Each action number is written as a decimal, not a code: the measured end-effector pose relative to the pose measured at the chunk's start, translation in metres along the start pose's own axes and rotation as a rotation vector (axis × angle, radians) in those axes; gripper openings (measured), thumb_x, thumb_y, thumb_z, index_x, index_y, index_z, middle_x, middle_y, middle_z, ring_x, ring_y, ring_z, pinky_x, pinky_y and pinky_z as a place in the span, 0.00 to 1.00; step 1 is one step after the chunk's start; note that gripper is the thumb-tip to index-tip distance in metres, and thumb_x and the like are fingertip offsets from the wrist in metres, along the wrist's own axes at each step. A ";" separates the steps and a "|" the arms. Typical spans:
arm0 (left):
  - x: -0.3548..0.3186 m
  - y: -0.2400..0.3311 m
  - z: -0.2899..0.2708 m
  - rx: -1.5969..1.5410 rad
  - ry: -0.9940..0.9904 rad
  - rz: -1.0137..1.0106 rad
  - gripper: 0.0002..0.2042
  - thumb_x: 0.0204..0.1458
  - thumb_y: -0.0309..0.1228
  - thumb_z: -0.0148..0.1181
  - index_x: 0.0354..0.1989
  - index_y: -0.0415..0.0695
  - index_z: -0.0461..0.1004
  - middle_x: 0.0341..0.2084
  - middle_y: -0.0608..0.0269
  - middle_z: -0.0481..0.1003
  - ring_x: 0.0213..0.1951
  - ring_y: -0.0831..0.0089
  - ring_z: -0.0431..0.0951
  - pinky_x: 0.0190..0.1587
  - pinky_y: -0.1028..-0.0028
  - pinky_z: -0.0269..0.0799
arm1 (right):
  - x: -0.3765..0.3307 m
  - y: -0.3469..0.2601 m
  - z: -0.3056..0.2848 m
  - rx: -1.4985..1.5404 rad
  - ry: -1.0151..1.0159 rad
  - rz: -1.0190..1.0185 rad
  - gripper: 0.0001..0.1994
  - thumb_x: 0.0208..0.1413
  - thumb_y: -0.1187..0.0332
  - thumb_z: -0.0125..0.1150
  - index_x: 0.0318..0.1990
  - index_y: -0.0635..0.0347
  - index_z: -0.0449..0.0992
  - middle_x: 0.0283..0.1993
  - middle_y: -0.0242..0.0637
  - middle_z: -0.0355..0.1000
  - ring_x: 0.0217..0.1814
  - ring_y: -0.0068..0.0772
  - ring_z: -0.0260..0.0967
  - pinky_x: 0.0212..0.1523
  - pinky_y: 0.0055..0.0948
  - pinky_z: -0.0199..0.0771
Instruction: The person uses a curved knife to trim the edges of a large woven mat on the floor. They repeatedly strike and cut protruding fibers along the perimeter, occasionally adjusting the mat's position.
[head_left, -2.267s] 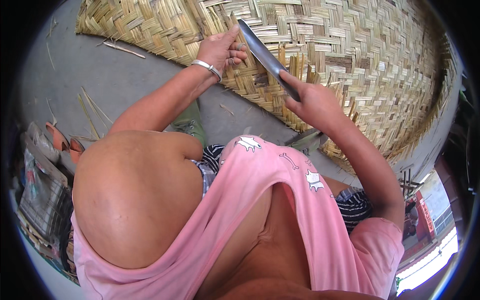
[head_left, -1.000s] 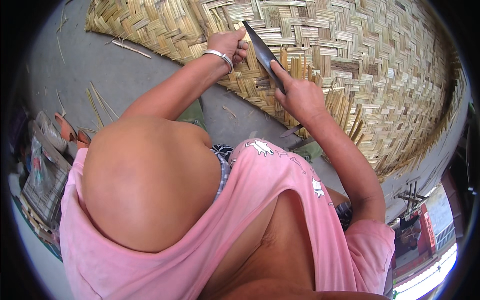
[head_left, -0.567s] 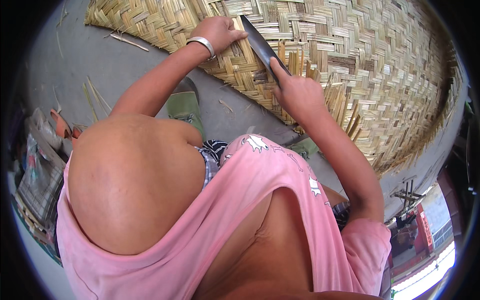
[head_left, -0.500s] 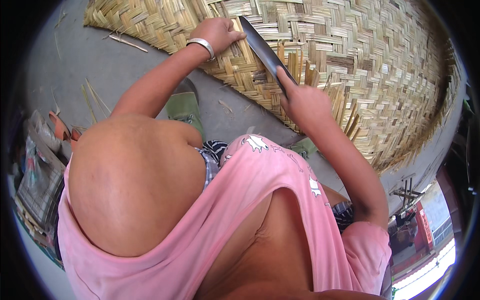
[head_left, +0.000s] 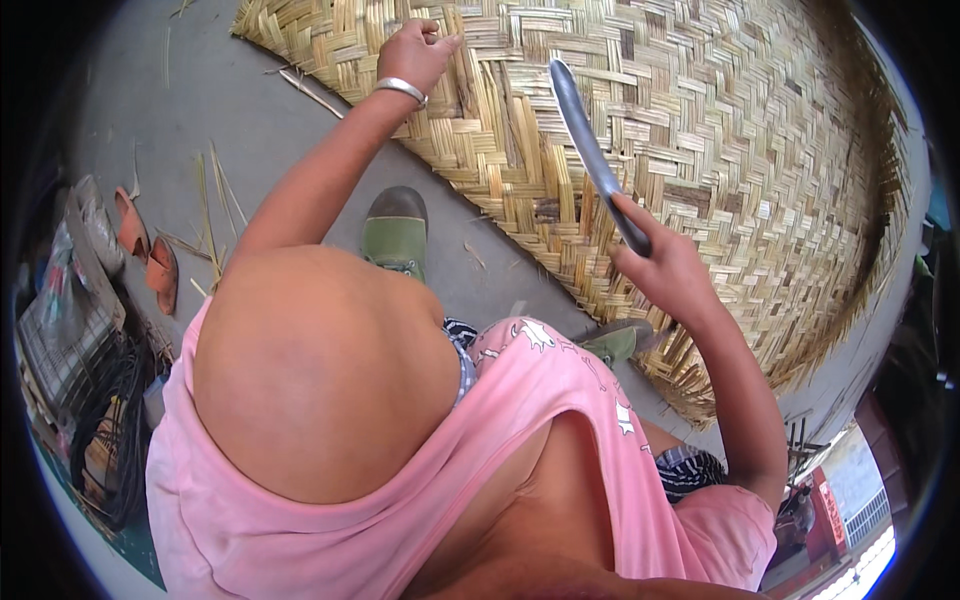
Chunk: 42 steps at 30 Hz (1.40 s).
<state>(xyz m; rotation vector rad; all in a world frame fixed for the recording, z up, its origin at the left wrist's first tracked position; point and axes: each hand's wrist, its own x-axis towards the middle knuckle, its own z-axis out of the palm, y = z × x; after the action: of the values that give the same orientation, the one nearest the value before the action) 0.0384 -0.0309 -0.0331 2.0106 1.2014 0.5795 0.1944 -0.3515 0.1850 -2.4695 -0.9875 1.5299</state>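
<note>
both hands over a woven bamboo mat, one gripping a blade

left hand [head_left: 418,52] reaches out across the near edge of a large woven bamboo mat [head_left: 700,130], its fingers curled inward and pinching at the strips of the weave; whether a single strip is caught between the fingertips cannot be told from this angle. a silver bangle [head_left: 402,90] sits on that wrist. right hand [head_left: 668,272] is closed in a fist around the handle of a long, dark-bladed knife [head_left: 590,150], which is held clear of the mat with the blade pointing up and away from the person, tilted slightly to the left. the two hands are well apart, the knife blade standing between them above the weave.

the mat lies on grey concrete ground [head_left: 230,120], its loose, unfinished strip ends fanning out along the lower right border. a green shoe [head_left: 395,232] rests on the concrete just beside the mat's edge, and the toe of a second green shoe [head_left: 612,343] shows below the right hand, near the frayed border. loose bamboo slivers [head_left: 205,205] lie scattered on the concrete at the left, near a pair of orange sandals [head_left: 145,250]. the person wears a pink top [head_left: 560,400].
</note>
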 end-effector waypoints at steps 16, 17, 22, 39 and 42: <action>-0.011 0.010 -0.028 -0.088 -0.401 -0.224 0.16 0.54 0.42 0.64 0.27 0.40 0.75 0.15 0.68 0.70 0.12 0.81 0.65 0.14 0.80 0.59 | 0.082 -0.090 -0.008 -0.182 -0.167 -0.131 0.29 0.53 0.57 0.58 0.64 0.48 0.66 0.46 0.45 0.77 0.47 0.44 0.75 0.51 0.39 0.73; -0.013 0.023 -0.031 -0.220 -0.422 -0.343 0.16 0.54 0.43 0.64 0.25 0.42 0.73 0.15 0.69 0.70 0.12 0.83 0.65 0.13 0.81 0.58 | 0.084 -0.087 -0.011 -0.144 -0.165 -0.146 0.29 0.53 0.57 0.58 0.64 0.48 0.66 0.46 0.45 0.77 0.47 0.44 0.75 0.51 0.39 0.73; -0.023 0.045 -0.037 -0.709 -0.484 -0.788 0.18 0.54 0.48 0.64 0.23 0.50 0.66 0.15 0.73 0.70 0.12 0.87 0.66 0.10 0.86 0.55 | 0.084 -0.097 -0.020 -0.267 -0.169 -0.105 0.29 0.55 0.57 0.58 0.65 0.46 0.65 0.44 0.44 0.78 0.45 0.43 0.76 0.49 0.38 0.75; -0.034 0.065 -0.019 -0.788 -0.317 -0.837 0.16 0.53 0.45 0.64 0.29 0.47 0.67 0.15 0.75 0.65 0.12 0.85 0.65 0.10 0.84 0.55 | 0.121 -0.090 0.052 -0.381 0.176 -0.111 0.28 0.54 0.55 0.55 0.65 0.33 0.63 0.34 0.43 0.78 0.38 0.45 0.77 0.42 0.44 0.76; -0.038 0.064 -0.018 -0.769 -0.284 -0.841 0.15 0.54 0.42 0.64 0.28 0.46 0.67 0.14 0.74 0.65 0.11 0.84 0.65 0.10 0.83 0.55 | 0.120 -0.090 0.051 -0.376 0.172 -0.122 0.28 0.54 0.55 0.54 0.65 0.33 0.63 0.34 0.43 0.78 0.38 0.45 0.77 0.41 0.44 0.76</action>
<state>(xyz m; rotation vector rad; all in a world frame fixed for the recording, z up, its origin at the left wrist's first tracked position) 0.0445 -0.0781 0.0269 0.8025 1.2484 0.2414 0.1447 -0.2271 0.1003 -2.6588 -1.4756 1.1599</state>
